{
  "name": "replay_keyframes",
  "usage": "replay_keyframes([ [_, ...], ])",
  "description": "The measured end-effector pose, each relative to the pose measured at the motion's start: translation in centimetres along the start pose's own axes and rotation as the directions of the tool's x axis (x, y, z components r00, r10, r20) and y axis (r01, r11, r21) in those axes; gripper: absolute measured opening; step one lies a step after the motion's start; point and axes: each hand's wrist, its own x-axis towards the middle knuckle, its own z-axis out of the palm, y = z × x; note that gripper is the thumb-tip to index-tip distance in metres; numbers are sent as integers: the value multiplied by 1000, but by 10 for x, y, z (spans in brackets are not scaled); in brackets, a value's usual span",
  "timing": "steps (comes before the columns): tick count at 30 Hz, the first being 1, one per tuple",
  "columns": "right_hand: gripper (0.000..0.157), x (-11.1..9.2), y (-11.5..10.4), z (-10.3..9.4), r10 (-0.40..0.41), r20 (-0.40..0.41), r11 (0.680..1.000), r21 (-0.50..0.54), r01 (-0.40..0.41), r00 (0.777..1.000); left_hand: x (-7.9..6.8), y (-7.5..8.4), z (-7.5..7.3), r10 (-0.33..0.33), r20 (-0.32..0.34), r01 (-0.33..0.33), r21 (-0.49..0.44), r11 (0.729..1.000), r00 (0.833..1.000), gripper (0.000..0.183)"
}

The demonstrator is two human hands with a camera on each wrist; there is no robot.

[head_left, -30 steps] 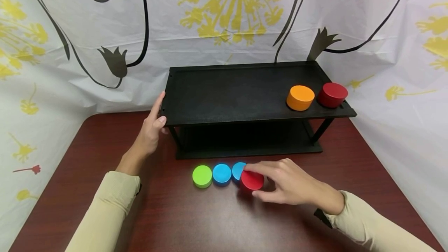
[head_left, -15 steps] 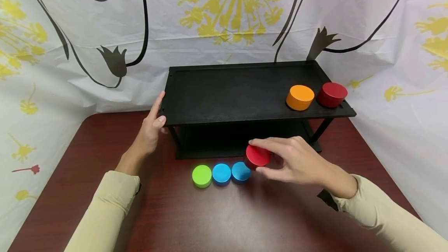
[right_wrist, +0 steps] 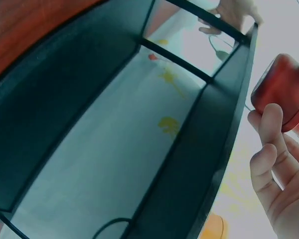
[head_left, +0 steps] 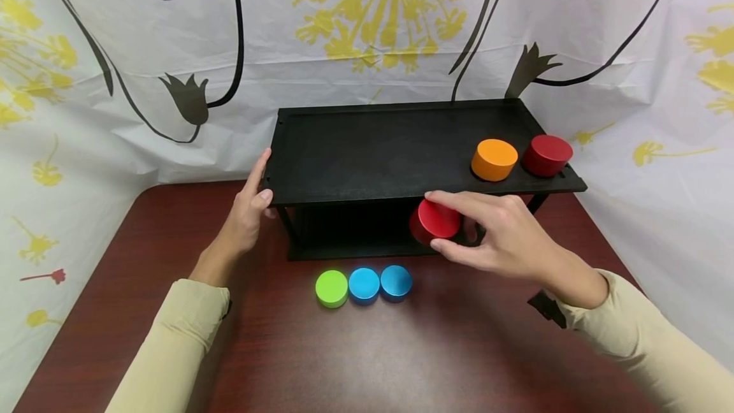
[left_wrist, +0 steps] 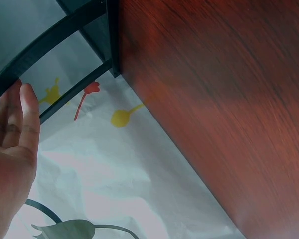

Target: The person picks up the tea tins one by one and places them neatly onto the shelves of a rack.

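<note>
My right hand [head_left: 504, 234] pinches a red round container [head_left: 437, 218] between fingertips and thumb. In the head view it is held up in front of the black two-tier shelf [head_left: 355, 152], near the top board's front edge. The right wrist view shows the same red container [right_wrist: 284, 89] tilted in the fingers, outside the shelf. My left hand [head_left: 243, 218] touches the left end of the top board, its fingers straight along the edge and its thumb near the front corner. Straight fingers [left_wrist: 15, 117] against the black rail appear in the left wrist view.
On the top board's right end stand an orange container [head_left: 494, 160] and a dark red container [head_left: 547, 155]. A green container [head_left: 331, 289] and two blue containers [head_left: 364, 285] form a row on the brown table [head_left: 321, 362]. A patterned white cloth [head_left: 367, 30] hangs behind.
My right hand has lifted the red container from beside the blue ones, moving it up and slightly right toward the top board. The left hand stays at the shelf's end.
</note>
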Motion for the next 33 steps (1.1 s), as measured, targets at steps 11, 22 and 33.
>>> replay_keyframes([
  [11, 53, 11, 11, -5, 39, -95, 996, -80, -47, 995, 0, 0, 0, 6, -4, -6, 7, 1000, 1000, 70],
  [22, 57, 21, 17, -4, 127, -193, 973, -166, -160, 973, 0, 0, 0, -2, -2, 2, 10, 1000, 1000, 70],
  [33, 57, 29, 15, 3, 223, -227, 937, -220, -273, 948, -1, 0, 1, -8, -2, 8, 6, 1000, 1000, 70],
])
